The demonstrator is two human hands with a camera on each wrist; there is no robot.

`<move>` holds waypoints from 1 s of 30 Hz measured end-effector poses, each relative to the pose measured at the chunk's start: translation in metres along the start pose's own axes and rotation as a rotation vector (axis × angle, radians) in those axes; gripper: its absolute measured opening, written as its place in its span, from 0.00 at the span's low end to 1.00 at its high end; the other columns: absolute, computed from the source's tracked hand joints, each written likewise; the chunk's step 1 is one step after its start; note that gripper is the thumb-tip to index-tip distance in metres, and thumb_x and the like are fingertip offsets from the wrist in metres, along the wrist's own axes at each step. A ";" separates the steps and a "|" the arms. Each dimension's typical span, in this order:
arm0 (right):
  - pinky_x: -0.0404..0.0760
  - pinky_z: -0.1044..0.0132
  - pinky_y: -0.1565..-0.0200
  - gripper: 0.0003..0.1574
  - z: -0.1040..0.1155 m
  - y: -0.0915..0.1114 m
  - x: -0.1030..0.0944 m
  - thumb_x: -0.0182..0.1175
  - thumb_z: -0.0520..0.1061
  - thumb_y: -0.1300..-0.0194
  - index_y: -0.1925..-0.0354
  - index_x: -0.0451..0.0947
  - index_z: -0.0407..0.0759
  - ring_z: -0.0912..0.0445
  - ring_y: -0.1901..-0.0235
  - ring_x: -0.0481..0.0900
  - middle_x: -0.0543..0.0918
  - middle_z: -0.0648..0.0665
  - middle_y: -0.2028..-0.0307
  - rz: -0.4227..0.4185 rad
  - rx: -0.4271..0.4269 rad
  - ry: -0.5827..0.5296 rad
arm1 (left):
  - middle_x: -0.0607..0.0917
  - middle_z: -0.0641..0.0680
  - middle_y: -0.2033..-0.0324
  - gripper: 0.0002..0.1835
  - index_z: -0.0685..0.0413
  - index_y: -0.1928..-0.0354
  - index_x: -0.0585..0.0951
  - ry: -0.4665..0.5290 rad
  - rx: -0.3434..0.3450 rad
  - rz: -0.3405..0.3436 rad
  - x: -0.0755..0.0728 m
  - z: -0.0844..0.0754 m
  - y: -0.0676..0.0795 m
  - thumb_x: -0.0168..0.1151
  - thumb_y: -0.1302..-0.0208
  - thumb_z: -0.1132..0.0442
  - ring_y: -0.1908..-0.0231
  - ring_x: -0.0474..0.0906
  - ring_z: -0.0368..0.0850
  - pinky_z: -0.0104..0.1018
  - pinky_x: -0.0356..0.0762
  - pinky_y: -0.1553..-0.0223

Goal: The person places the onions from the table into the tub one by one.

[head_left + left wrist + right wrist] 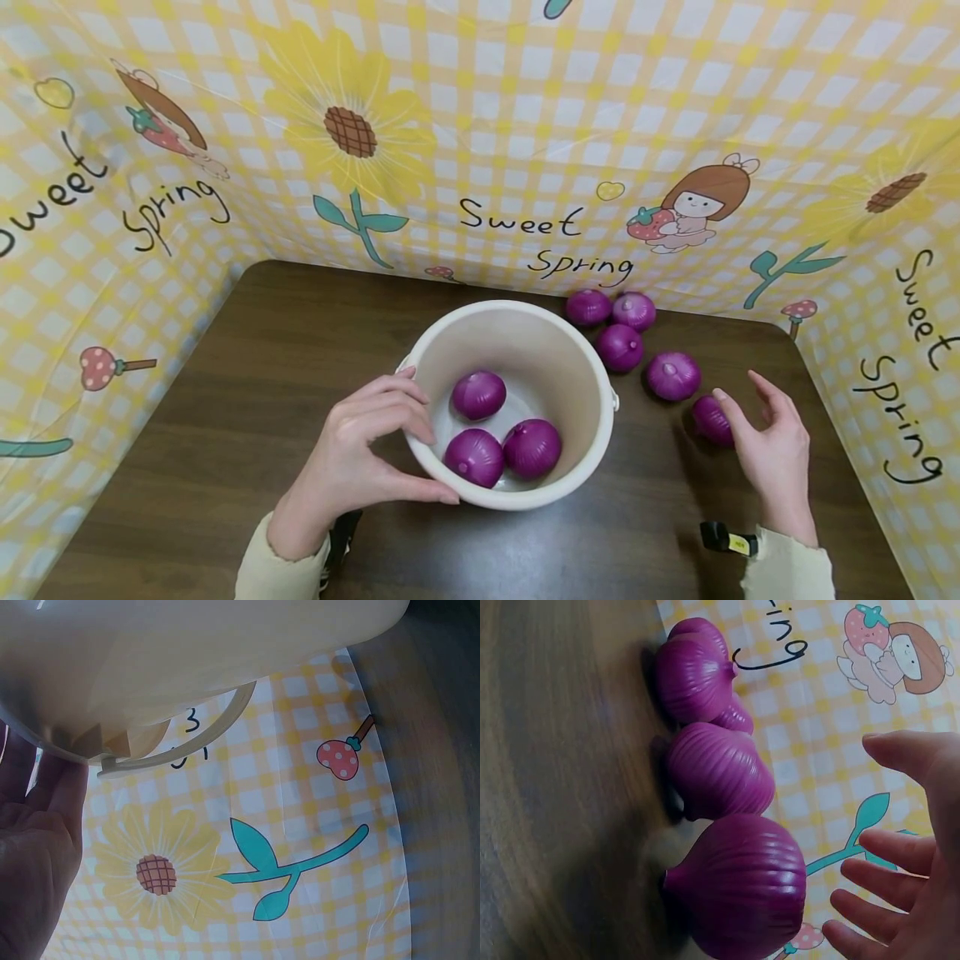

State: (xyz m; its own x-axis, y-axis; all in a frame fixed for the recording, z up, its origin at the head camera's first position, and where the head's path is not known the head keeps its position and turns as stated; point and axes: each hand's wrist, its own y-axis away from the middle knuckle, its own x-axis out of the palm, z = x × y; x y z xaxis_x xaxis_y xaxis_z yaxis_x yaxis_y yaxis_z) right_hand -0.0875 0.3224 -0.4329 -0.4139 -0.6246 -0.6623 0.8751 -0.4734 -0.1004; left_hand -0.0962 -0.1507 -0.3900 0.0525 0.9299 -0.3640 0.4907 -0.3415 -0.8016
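Observation:
A cream bucket stands on the table with three purple onions inside, one of them an onion toward the back. My left hand grips its left rim, thumb along the front edge and fingers at the side. From below, the left wrist view shows the bucket's wall and its curved handle. At the right, my right hand is spread beside the nearest loose onion, thumb overlapping it in the head view. In the right wrist view a gap separates the fingers from that onion.
Several more onions trail back from there, including one onion midway and a cluster with an onion by the back cloth. Patterned cloth encloses the brown table at the back and sides. A black strap sits by the right wrist.

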 end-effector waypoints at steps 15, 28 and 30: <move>0.65 0.33 0.34 0.52 -0.017 -0.004 0.005 0.61 0.67 0.31 0.25 0.62 0.36 0.31 0.33 0.65 0.65 0.24 0.32 0.158 0.041 0.131 | 0.84 0.46 0.72 0.27 0.51 0.72 0.83 0.007 -0.001 -0.005 0.000 0.000 0.000 0.88 0.67 0.43 0.60 0.80 0.49 0.50 0.71 0.32; 0.68 0.33 0.37 0.52 -0.025 -0.004 0.008 0.58 0.68 0.29 0.27 0.61 0.30 0.30 0.37 0.67 0.66 0.23 0.33 0.219 0.060 0.168 | 0.84 0.45 0.73 0.27 0.51 0.72 0.83 0.005 -0.002 -0.002 0.001 0.002 0.002 0.88 0.67 0.43 0.59 0.80 0.49 0.50 0.71 0.32; 0.68 0.33 0.37 0.52 -0.025 -0.004 0.009 0.58 0.68 0.29 0.27 0.61 0.30 0.30 0.37 0.67 0.66 0.23 0.33 0.220 0.063 0.174 | 0.84 0.45 0.73 0.27 0.51 0.72 0.83 0.005 -0.001 -0.001 0.001 0.002 0.002 0.88 0.67 0.43 0.59 0.80 0.49 0.50 0.71 0.32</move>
State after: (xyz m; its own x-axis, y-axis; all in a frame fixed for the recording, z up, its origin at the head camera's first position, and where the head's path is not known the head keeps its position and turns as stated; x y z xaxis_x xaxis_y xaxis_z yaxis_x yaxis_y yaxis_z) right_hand -0.0880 0.3342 -0.4566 -0.1615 -0.6033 -0.7810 0.9196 -0.3792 0.1028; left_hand -0.0968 -0.1508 -0.3923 0.0564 0.9310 -0.3607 0.4920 -0.3403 -0.8014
